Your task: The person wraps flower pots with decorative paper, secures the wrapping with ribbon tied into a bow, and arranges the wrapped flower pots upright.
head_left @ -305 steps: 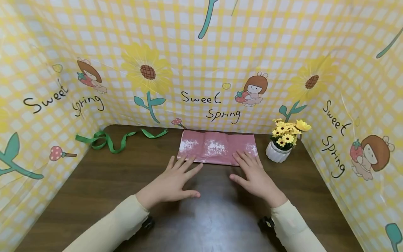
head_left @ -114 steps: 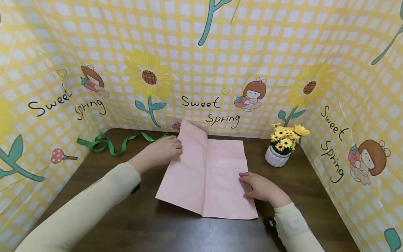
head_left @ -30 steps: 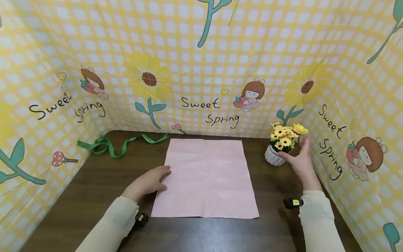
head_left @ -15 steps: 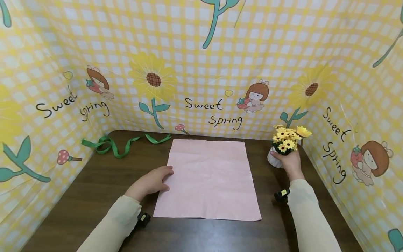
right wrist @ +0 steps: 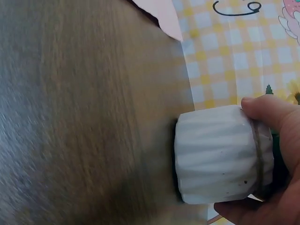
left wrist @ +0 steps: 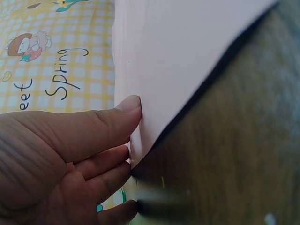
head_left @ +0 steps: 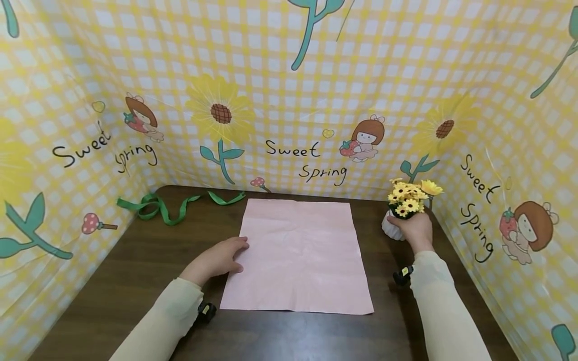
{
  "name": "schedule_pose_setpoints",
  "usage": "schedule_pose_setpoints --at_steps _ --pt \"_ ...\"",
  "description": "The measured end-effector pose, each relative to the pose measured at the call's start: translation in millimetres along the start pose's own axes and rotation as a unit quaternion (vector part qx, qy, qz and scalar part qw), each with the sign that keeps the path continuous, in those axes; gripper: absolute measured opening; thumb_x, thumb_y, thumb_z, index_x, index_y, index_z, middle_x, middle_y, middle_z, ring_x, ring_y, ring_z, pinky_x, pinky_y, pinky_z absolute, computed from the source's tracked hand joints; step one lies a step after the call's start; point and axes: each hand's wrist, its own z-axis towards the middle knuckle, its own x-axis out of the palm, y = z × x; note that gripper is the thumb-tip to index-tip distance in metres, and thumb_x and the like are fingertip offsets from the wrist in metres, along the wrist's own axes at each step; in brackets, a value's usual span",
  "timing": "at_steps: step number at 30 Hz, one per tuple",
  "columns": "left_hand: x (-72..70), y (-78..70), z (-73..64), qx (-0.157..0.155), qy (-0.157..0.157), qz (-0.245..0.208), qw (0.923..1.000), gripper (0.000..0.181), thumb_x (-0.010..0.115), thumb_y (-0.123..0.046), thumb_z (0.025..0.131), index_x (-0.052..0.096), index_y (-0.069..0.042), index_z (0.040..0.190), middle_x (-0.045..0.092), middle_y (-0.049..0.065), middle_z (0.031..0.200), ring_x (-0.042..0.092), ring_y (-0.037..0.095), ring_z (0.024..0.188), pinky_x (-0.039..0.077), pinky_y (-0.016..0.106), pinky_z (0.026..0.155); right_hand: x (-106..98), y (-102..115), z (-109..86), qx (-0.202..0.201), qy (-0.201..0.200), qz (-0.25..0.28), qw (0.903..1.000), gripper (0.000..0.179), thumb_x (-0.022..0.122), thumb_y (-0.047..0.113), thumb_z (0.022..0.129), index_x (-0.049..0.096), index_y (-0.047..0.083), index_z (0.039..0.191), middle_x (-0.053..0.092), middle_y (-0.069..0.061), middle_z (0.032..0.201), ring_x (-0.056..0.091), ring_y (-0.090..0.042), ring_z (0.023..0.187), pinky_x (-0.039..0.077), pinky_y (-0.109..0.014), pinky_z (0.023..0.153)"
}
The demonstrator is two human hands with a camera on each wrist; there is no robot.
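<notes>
A pale pink sheet of paper [head_left: 298,260] lies unfolded on the brown table, faint creases across it. My left hand [head_left: 218,259] rests at its left edge. In the left wrist view the thumb and fingertips of that hand [left wrist: 89,145] touch the paper's border [left wrist: 173,61]. At the back right stands a small potted plant with yellow flowers [head_left: 408,196]. My right hand [head_left: 416,231] grips its white ribbed pot [head_left: 392,228] near the rim. The right wrist view shows the pot [right wrist: 213,154] held between thumb and fingers, with a brown cord round its upper part.
Curled green ribbon [head_left: 169,215] lies at the back left of the wooden table [head_left: 135,281], with a shorter green piece [head_left: 226,199] beside it. A yellow checked cloth [head_left: 280,100] hangs behind and along both sides.
The folded paper has been opened out flat. My right hand has left its edge, reached to the back right and taken hold of the flower pot. The left hand stays at the paper's left edge.
</notes>
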Motion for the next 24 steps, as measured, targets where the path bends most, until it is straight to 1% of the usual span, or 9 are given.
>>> schedule_pose_setpoints --at_steps 4,7,11,13,15,17,19,22,24 --pt "1.2 0.1 0.6 -0.006 0.002 -0.002 1.0000 0.059 0.080 -0.012 0.088 0.058 -0.003 0.141 0.042 0.017 0.159 0.036 0.040 0.148 0.030 0.058 0.119 6 4 -6.0 -0.011 -0.016 0.009 0.9998 0.084 0.080 0.059 0.080 0.058 -0.003 0.133 0.064 -0.025 0.125 0.063 -0.041 0.109 0.051 -0.055 0.090" --pt "1.9 0.4 2.1 -0.008 0.000 0.000 1.0000 0.059 0.080 -0.013 0.088 0.058 -0.004 0.141 0.042 0.017 0.159 0.036 0.039 0.148 0.030 0.057 0.119 13 14 -15.4 -0.053 -0.029 0.045 0.9972 0.081 0.082 0.054 0.081 0.056 0.004 0.139 0.063 -0.022 0.131 0.061 -0.040 0.115 0.049 -0.056 0.095" --pt "2.1 -0.2 3.7 -0.010 0.003 -0.001 0.9999 0.059 0.081 -0.014 0.088 0.058 -0.005 0.141 0.042 0.016 0.159 0.036 0.039 0.148 0.030 0.057 0.119 24 42 -33.2 -0.115 -0.025 0.130 0.9845 0.077 0.086 0.042 0.082 0.054 0.012 0.145 0.059 -0.015 0.142 0.056 -0.034 0.129 0.045 -0.054 0.106" --pt "2.2 -0.6 3.5 -0.010 0.005 -0.001 0.9999 0.059 0.080 -0.014 0.088 0.058 -0.005 0.142 0.042 0.016 0.160 0.036 0.039 0.148 0.030 0.058 0.119 29 61 -43.0 -0.116 -0.008 0.169 0.9787 0.082 0.088 0.041 0.080 0.051 0.014 0.148 0.056 -0.013 0.147 0.052 -0.031 0.135 0.042 -0.052 0.111" --pt "2.3 -0.7 2.7 -0.010 0.005 -0.004 0.9999 0.060 0.080 -0.014 0.088 0.057 -0.005 0.142 0.042 0.016 0.160 0.036 0.040 0.148 0.030 0.058 0.119 36 81 -51.7 -0.103 0.015 0.208 0.9725 0.087 0.090 0.041 0.078 0.049 0.013 0.149 0.053 -0.012 0.149 0.050 -0.029 0.138 0.042 -0.050 0.113" --pt "2.1 -0.4 1.9 -0.008 0.002 -0.007 0.9999 0.060 0.080 -0.013 0.088 0.057 -0.004 0.142 0.042 0.017 0.159 0.036 0.040 0.148 0.030 0.058 0.119 42 98 -60.4 -0.090 0.033 0.222 0.9702 0.091 0.090 0.043 0.076 0.047 0.013 0.151 0.052 -0.012 0.150 0.050 -0.029 0.138 0.042 -0.049 0.113" --pt "1.3 -0.1 0.8 -0.004 -0.002 -0.008 1.0000 0.060 0.081 -0.012 0.087 0.057 -0.004 0.142 0.043 0.017 0.159 0.037 0.041 0.147 0.031 0.059 0.119 50 112 -68.1 -0.094 0.049 0.224 0.9688 0.092 0.090 0.043 0.076 0.047 0.013 0.150 0.052 -0.013 0.150 0.050 -0.030 0.137 0.043 -0.050 0.113" --pt "0.3 -0.2 0.3 -0.001 -0.003 -0.007 1.0000 0.060 0.080 -0.012 0.087 0.057 -0.003 0.142 0.043 0.018 0.159 0.036 0.041 0.147 0.031 0.059 0.119 64 127 -78.7 -0.129 0.057 0.193 0.9709 0.085 0.089 0.043 0.077 0.050 0.018 0.148 0.056 -0.011 0.146 0.053 -0.029 0.134 0.045 -0.050 0.110" --pt "0.1 -0.6 1.8 0.002 -0.002 -0.004 1.0000 0.060 0.080 -0.012 0.088 0.057 -0.003 0.142 0.042 0.018 0.159 0.036 0.041 0.148 0.031 0.058 0.119 75 137 -84.9 -0.157 0.061 0.177 0.9696 0.081 0.089 0.042 0.078 0.051 0.020 0.146 0.059 -0.009 0.143 0.055 -0.028 0.132 0.046 -0.050 0.108"
